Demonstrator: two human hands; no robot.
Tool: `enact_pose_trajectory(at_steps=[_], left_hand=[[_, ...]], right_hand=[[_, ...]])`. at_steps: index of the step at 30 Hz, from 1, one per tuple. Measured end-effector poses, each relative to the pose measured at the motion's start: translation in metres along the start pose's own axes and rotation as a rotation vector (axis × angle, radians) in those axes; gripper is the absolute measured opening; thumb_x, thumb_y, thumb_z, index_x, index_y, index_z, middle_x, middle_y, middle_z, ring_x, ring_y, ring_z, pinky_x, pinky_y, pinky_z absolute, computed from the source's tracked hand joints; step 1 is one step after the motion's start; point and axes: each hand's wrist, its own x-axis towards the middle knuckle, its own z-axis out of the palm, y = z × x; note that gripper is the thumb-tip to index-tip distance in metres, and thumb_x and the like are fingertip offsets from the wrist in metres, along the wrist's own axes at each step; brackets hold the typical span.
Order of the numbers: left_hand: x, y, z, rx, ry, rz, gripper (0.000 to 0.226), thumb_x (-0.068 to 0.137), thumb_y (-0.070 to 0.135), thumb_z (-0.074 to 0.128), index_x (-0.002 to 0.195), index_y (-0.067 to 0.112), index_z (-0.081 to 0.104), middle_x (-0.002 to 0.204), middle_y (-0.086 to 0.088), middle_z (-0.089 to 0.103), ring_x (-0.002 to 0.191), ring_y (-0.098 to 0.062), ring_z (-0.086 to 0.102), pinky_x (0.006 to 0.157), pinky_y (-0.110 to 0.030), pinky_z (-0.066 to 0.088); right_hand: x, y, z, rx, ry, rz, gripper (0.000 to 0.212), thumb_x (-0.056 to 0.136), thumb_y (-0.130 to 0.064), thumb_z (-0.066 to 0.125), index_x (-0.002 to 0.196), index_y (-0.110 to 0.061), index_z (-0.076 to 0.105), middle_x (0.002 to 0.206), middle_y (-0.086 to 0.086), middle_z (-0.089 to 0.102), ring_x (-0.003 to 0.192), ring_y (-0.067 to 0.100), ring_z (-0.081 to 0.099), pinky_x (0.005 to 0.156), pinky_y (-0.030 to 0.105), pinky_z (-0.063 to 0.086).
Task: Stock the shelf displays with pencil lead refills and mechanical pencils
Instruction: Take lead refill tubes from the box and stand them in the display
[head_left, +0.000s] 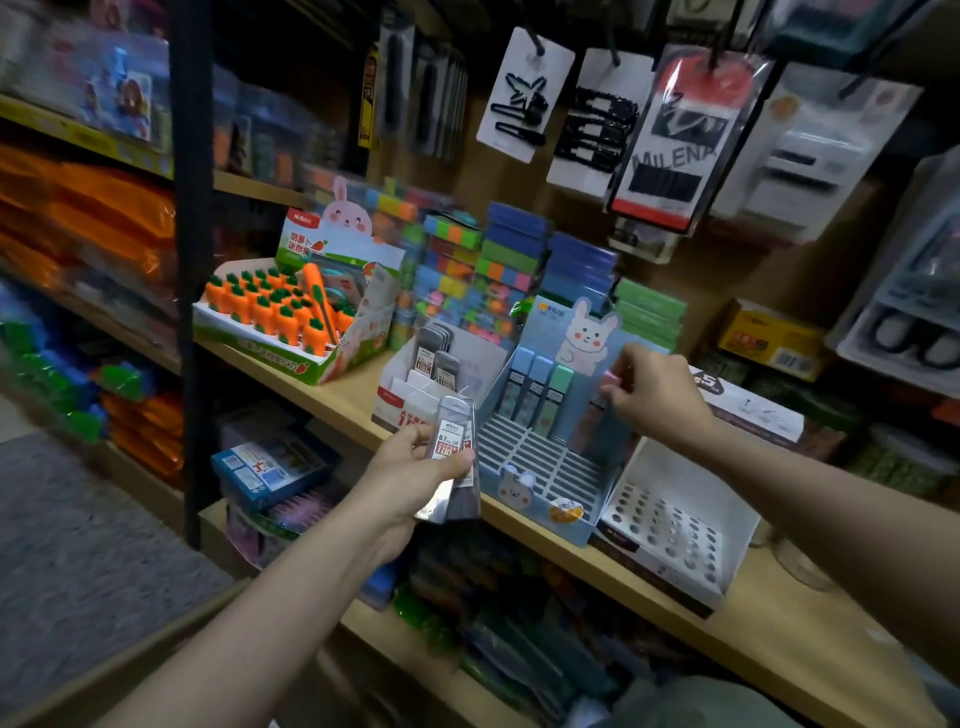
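My left hand (415, 470) grips a small stack of grey pencil lead refill cases (453, 452) in front of the wooden shelf (343, 395). Behind it stands a white display box (410, 402) holding a few grey refill cases (439, 358). My right hand (657, 395) pinches a pink refill case (609, 382) over the blue bunny display box (540, 467), where three blue and green cases (537, 389) stand in the back row of its slotted tray. The pink case is partly hidden by my fingers.
An orange carrot display box (291, 317) sits at the shelf's left. A white tray with round holes (675, 525) stands right of the blue box. Stacked sticky-note packs (467, 280) fill the back. Hair-clip cards (597, 114) hang overhead. More stock lies on the lower shelf (493, 639).
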Motion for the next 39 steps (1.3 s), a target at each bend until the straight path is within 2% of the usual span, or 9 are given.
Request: enact_pose_trajectory(at_steps=[8,15,18,21,26,31,33,36,39], left_hand=[[0.005,-0.006,0.001,0.014,-0.02,-0.01,0.03,0.082,0.007,0.075,0.106,0.019,0.062,0.094,0.001,0.076,0.092,-0.018,0.07,0.074,-0.032,0.053],[0.004,-0.009,-0.002,0.022,-0.02,-0.011,0.032,0.081,0.01,0.075,0.108,0.02,0.062,0.088,0.006,0.076,0.085,-0.012,0.071,0.067,-0.028,0.051],[0.002,-0.011,-0.001,0.026,-0.033,-0.02,0.031,0.082,0.009,0.075,0.108,0.02,0.062,0.087,0.006,0.076,0.079,-0.008,0.072,0.058,-0.022,0.052],[0.002,-0.012,-0.002,0.023,-0.043,-0.03,0.033,0.082,0.008,0.075,0.11,0.02,0.062,0.092,0.004,0.075,0.085,-0.011,0.071,0.06,-0.024,0.052],[0.003,-0.013,-0.002,0.016,-0.045,-0.021,0.034,0.08,0.006,0.076,0.109,0.019,0.062,0.092,0.002,0.076,0.084,-0.015,0.072,0.061,-0.027,0.055],[0.002,-0.014,-0.002,0.005,-0.075,-0.005,0.037,0.081,0.008,0.075,0.114,0.016,0.06,0.098,0.0,0.076,0.088,-0.015,0.072,0.063,-0.026,0.054],[0.0,-0.013,-0.001,-0.005,-0.119,0.019,0.035,0.084,0.01,0.073,0.116,0.015,0.059,0.1,0.0,0.076,0.09,-0.014,0.072,0.066,-0.025,0.054],[-0.002,-0.01,-0.002,0.0,-0.184,0.054,0.033,0.087,0.013,0.069,0.118,0.018,0.058,0.107,-0.001,0.074,0.098,-0.014,0.071,0.076,-0.03,0.054],[-0.003,-0.007,-0.002,-0.01,-0.203,0.085,0.031,0.087,0.013,0.068,0.116,0.017,0.058,0.105,-0.004,0.074,0.098,-0.019,0.071,0.077,-0.034,0.053]], right_hand=[[0.007,-0.006,-0.004,-0.057,-0.04,-0.022,0.011,0.09,-0.008,0.061,0.1,-0.011,0.059,0.092,0.011,0.066,0.082,0.027,0.063,0.071,0.045,0.057],[0.008,-0.003,-0.005,0.001,-0.043,0.028,0.011,0.089,-0.005,0.066,0.094,-0.013,0.061,0.091,0.004,0.065,0.083,0.02,0.063,0.069,0.036,0.057],[0.008,-0.003,-0.002,-0.007,-0.056,0.065,0.01,0.087,-0.006,0.069,0.094,-0.013,0.065,0.094,0.008,0.067,0.086,0.024,0.064,0.075,0.042,0.057],[0.002,0.0,0.006,-0.016,-0.008,0.043,0.016,0.084,-0.006,0.072,0.099,-0.012,0.069,0.099,0.01,0.07,0.09,0.024,0.066,0.082,0.041,0.056],[-0.016,0.003,0.021,-0.039,0.04,-0.031,0.031,0.084,-0.011,0.073,0.115,-0.008,0.069,0.111,0.01,0.053,0.095,0.026,0.061,0.09,0.04,0.053],[-0.022,-0.006,0.02,-0.111,-0.051,-0.019,0.016,0.087,-0.008,0.063,0.102,-0.006,0.067,0.11,0.011,0.047,0.097,0.031,0.057,0.083,0.033,0.045],[-0.024,-0.014,0.014,-0.101,-0.047,-0.017,0.031,0.089,-0.014,0.062,0.12,-0.01,0.061,0.117,0.012,0.047,0.102,0.03,0.056,0.086,0.035,0.046],[-0.039,-0.038,0.008,0.047,0.025,-0.096,0.045,0.094,-0.025,0.061,0.136,-0.016,0.051,0.123,0.006,0.053,0.102,0.019,0.059,0.092,0.033,0.05],[-0.057,-0.073,0.014,0.505,-0.318,0.05,0.04,0.093,-0.036,0.061,0.129,-0.019,0.058,0.102,0.003,0.068,0.079,0.015,0.072,0.079,0.034,0.06]])
